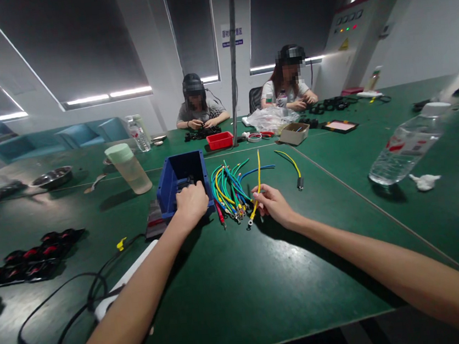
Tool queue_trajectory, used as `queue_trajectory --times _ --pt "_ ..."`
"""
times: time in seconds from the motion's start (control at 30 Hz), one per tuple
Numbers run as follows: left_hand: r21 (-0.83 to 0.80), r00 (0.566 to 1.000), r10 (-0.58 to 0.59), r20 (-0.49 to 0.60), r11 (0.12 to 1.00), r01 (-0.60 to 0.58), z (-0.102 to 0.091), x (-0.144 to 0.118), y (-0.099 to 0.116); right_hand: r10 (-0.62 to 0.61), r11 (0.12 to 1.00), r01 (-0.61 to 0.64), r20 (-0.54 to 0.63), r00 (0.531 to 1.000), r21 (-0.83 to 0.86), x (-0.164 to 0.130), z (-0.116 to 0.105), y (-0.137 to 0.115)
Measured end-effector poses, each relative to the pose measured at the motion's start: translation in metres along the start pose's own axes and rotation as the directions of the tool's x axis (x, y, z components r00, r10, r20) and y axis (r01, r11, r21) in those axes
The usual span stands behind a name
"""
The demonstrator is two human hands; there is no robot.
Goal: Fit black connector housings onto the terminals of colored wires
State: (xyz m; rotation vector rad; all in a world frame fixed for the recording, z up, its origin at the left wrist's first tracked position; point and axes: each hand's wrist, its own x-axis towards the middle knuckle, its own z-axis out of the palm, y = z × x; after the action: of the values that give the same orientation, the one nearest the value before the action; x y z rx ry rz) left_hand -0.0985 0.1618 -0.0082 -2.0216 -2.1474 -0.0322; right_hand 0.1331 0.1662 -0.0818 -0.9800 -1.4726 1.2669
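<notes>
My right hand (273, 204) pinches a yellow wire (259, 177), which stands nearly upright with a metal ring terminal at its lower end. My left hand (192, 202) reaches over the near edge of a blue bin (165, 187). Its fingers curl down inside, and whatever they grip is hidden. Dark small parts (185, 182) lie in the bin. Between my hands is a loose bundle of green, blue, yellow and red wires (228, 191) with ring terminals. To the right of my right hand lies a single yellow-green wire (292, 162) with a black sleeve over its terminal end.
A green-lidded bottle (128, 169) stands left of the bin, a water bottle (409, 146) at right. Black packets (35, 255) and a black cable (64, 323) lie left. A red tray (220, 141) and cardboard box (293, 134) sit farther back. Two people work across the table.
</notes>
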Motion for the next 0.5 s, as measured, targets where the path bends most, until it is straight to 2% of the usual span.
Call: queue_trajectory --times 0.2,0.5 --pt "-0.156 0.993 -0.038 0.109 0.986 0.055 0.014 0.006 0.001 0.008 1.0 -0.008 -0.008 1.0 -0.025 0.0 0.001 -0.002" --pt "-0.174 0.991 0.02 0.129 0.985 0.002 0.016 0.006 -0.002 0.012 0.999 -0.012 -0.008 1.0 -0.041 0.0 0.0 0.002"
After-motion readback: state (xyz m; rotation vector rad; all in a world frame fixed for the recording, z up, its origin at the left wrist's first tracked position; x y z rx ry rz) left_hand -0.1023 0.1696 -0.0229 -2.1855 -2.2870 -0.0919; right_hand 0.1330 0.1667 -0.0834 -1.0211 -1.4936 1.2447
